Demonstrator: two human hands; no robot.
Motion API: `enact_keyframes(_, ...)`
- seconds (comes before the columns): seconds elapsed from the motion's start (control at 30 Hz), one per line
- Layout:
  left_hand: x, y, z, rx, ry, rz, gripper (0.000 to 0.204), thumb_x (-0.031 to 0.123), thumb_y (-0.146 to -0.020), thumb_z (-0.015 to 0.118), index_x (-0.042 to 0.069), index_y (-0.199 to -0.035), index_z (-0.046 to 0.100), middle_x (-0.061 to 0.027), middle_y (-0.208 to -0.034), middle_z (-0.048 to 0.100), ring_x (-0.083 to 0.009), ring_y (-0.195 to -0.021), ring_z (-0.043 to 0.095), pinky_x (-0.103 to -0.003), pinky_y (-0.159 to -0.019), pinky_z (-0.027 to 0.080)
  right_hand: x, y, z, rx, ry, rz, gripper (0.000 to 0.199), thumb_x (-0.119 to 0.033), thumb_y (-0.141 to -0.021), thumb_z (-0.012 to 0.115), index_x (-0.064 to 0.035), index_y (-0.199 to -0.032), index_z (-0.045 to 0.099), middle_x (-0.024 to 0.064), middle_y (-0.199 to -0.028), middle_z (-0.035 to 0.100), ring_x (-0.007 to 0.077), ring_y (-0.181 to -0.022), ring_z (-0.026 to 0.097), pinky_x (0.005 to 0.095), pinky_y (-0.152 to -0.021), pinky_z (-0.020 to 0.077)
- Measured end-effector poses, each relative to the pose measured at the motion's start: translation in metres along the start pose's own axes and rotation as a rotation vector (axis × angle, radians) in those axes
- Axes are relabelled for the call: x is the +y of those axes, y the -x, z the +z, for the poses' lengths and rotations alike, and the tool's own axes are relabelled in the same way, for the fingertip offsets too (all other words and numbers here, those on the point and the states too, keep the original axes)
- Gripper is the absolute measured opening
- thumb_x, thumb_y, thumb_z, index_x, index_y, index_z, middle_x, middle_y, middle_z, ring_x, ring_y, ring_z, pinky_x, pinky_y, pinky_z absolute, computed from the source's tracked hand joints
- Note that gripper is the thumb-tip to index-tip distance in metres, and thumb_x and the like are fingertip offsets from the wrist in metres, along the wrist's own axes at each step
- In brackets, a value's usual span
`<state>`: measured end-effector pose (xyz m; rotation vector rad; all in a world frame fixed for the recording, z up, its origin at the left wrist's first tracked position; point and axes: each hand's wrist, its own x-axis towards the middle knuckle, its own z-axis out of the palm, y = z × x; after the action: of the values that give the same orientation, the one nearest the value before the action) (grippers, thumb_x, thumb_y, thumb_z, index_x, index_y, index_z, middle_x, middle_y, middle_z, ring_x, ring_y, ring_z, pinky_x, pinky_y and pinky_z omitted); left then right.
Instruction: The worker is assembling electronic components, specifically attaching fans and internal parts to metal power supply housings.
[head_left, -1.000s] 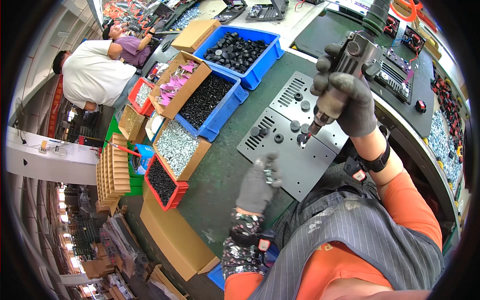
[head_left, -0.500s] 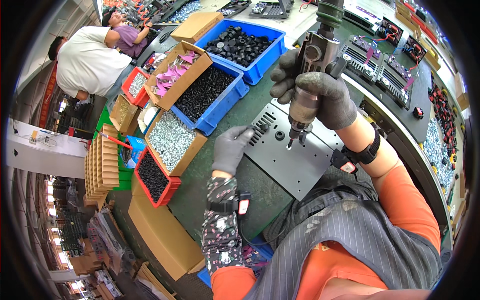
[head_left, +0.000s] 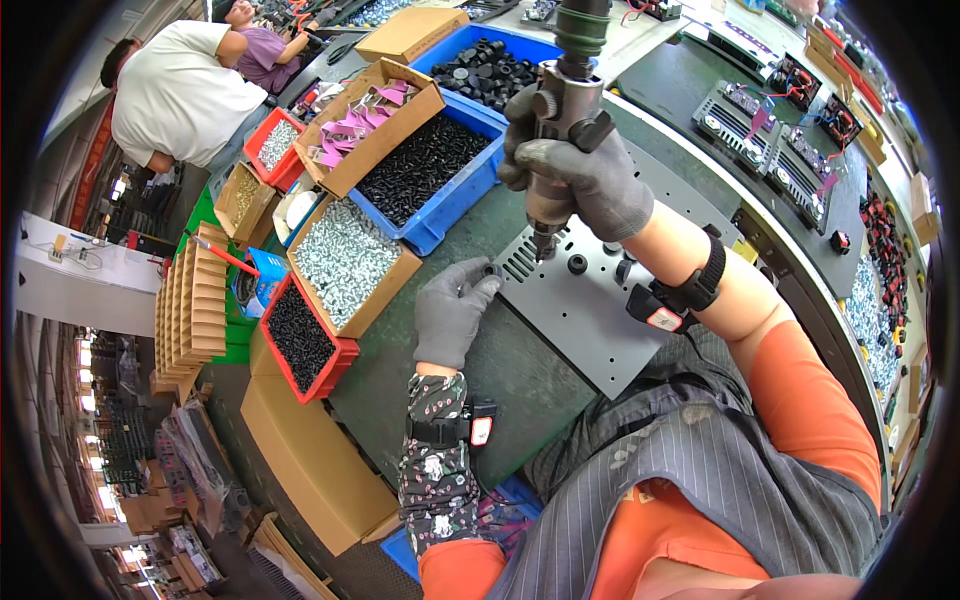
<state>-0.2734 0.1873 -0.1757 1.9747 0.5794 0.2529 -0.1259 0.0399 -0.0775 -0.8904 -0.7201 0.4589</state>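
Observation:
My gloved right hand (head_left: pixel 590 185) is wrapped round an upright power screwdriver (head_left: pixel 548 208), its tip down at the flat grey metal plate (head_left: pixel 590 320) near a row of slots. The tip hides the spot it meets, so contact is unclear. Two small black round parts are on the plate: a rubber foot (head_left: pixel 577 264) right of the tip and a black piece (head_left: pixel 624 270) partly behind my right wrist. At the plate's left corner, my gloved left hand (head_left: pixel 448 315) has thumb and forefinger closed on a small dark round piece (head_left: pixel 493 270).
Left of the plate stand a box of silvery screws (head_left: pixel 345 262), a red bin of black screws (head_left: pixel 300 338) and a blue bin of black screws (head_left: pixel 425 170). Behind are a blue bin of black feet (head_left: pixel 485 75) and finished-looking assemblies (head_left: pixel 765 150). Two other people (head_left: pixel 185 95) work far left.
My right hand has carried the screwdriver leftward across the plate, from near the black piece to beside the slots. My left hand has shifted slightly at the plate's corner. The view has shifted a little.

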Motion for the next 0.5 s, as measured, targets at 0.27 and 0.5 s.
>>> enact_keyframes(0.27,-0.001,0.003,0.015,-0.005,-0.18,0.068,0.034,0.023,-0.073,0.072,0.007,-0.103,0.066,-0.0063,-0.073,0.058,-0.016,-0.064,0.052,-0.03,-0.063,0.045,0.055,-0.012,0.014,-0.086,0.066,0.007,0.029,-0.006,-0.07,0.067,-0.0056,-0.096,0.053,0.0014,-0.077,0.055,0.0091,-0.067,0.055,0.0258,-0.062,0.0488)
enact_keyframes(0.5,0.0,0.001,0.016,-0.039,-0.319,0.064,0.031,0.028,-0.076,0.069,0.007,-0.099,0.066,-0.0085,-0.077,0.062,-0.0207,-0.068,0.057,-0.033,-0.065,0.046,0.077,-0.017,0.024,-0.212,0.286,0.077,0.033,-0.008,-0.068,0.066,-0.0077,-0.098,0.052,-0.0009,-0.07,0.052,0.0049,-0.05,0.047,0.0218,-0.043,0.0399)
